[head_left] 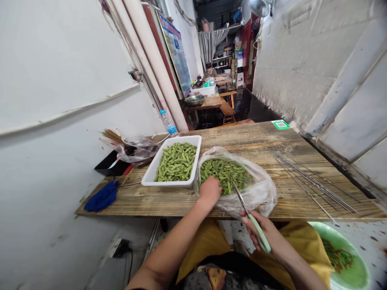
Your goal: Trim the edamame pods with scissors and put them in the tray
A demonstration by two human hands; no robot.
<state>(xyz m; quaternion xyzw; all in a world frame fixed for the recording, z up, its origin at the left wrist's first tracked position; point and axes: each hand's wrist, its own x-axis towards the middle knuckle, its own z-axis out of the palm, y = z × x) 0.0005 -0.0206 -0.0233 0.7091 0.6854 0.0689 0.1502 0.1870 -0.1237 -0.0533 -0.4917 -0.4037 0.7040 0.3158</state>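
Note:
My left hand (211,190) reaches into a clear plastic bag (262,186) of green edamame pods (225,169). Its fingers are curled down at the pods, and whatever they grip is hidden. In my right hand (263,229) is a pair of scissors (256,229) with pale green handles, the blades pointing up and away over the bag's near edge. Left of the bag, a white plastic tub (198,155) holds a heap of edamame pods (177,163).
Several metal skewers (314,181) lie at the right. A water bottle (169,125), a black box (110,163) with sticks and a blue cloth (102,196) are at the left. A green basin (352,257) stands on the floor. A person (210,71) sits far back.

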